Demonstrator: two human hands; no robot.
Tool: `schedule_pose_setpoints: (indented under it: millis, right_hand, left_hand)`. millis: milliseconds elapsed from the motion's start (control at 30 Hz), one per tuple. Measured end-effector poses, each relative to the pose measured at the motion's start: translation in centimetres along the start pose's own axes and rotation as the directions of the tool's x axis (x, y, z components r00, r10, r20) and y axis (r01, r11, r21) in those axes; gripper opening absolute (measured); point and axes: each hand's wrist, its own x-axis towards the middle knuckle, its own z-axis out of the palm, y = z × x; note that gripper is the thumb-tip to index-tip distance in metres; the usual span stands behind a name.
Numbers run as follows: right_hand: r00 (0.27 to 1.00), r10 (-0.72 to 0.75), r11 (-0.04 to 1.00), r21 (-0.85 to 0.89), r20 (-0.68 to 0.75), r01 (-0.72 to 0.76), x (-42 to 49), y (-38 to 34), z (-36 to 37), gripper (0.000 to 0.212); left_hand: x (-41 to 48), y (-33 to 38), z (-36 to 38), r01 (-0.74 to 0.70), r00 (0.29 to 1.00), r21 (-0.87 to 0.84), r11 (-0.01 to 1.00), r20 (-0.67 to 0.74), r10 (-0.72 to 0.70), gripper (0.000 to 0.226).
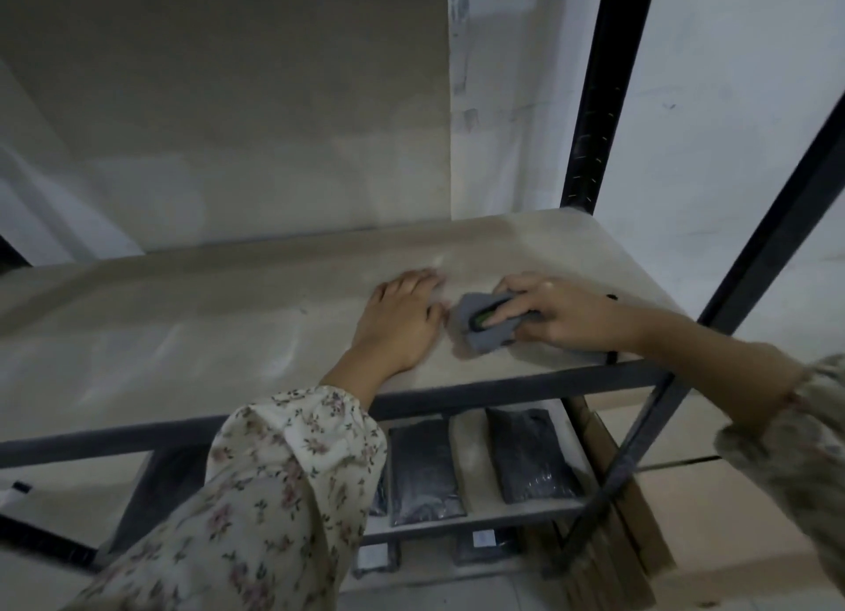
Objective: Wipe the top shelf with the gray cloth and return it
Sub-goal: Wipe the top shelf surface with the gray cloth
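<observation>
Wiping step in hand, by the look of it: right hand point(567, 315) closed around the folded gray cloth point(487, 325) and pressing it onto the top shelf point(183, 327) near the front right corner, with something dark and green showing in the fold, too small to name. Left hand point(402, 322) flat and open on the board just beside the cloth, holding nothing. Next, probably: sweep the cloth leftward over the bare board with steady pressure, left hand moved aside, then put back in its place.

Dim, flat indoor light with a soft sheen on the shelf board point(228, 318). Motion blur throughout. Wide-angle bending at edges.
</observation>
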Motion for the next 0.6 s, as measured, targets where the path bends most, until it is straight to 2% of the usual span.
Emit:
schedule_pose_setpoints:
  millis: [33, 133, 200, 267, 400, 600]
  right_hand:
    - [1.0, 0.01, 1.0, 0.023, -0.024, -0.01, 0.4, 0.2, -0.8, 0.028]
    - [0.95, 0.137, 0.983, -0.077, -0.28, -0.164, 4.6, 3.0, -4.1, 0.028]
    - [0.921, 0.271, 0.938, -0.138, -0.28, -0.318, 8.1, 5.4, -5.1, 0.029]
    - [0.915, 0.34, 0.887, -0.248, -0.218, -0.389, 10.0, 7.3, -4.4, 0.03]
    - [0.945, 0.248, 0.924, -0.243, -0.211, -0.296, 8.9, 7.7, -2.5, 0.03]
    - [0.983, 0.049, 0.976, -0.201, -0.176, -0.085, 3.0, 3.2, -0.3, 0.03]
  left_hand:
    - [0.0, 0.0, 0.0, -0.005, 1.0, 0.001, 1.0, -0.007, 0.005, 0.048]
    - [0.2, -0.1, 0.0, -0.025, 1.0, 0.017, 1.0, -0.003, 0.025, 0.048]
    - [0.3, -0.3, 0.0, -0.021, 1.0, 0.016, 1.0, 0.0, 0.021, 0.048]
    - [0.3, -0.4, 0.2, -0.016, 1.0, 0.015, 1.0, -0.008, 0.016, 0.048]
    - [0.3, -0.6, 0.4, -0.014, 1.0, 0.01, 1.0, 0.003, 0.014, 0.048]
    - [-0.3, -0.5, 0.3, -0.041, 0.998, 0.025, 0.999, 0.04, 0.04, 0.048]
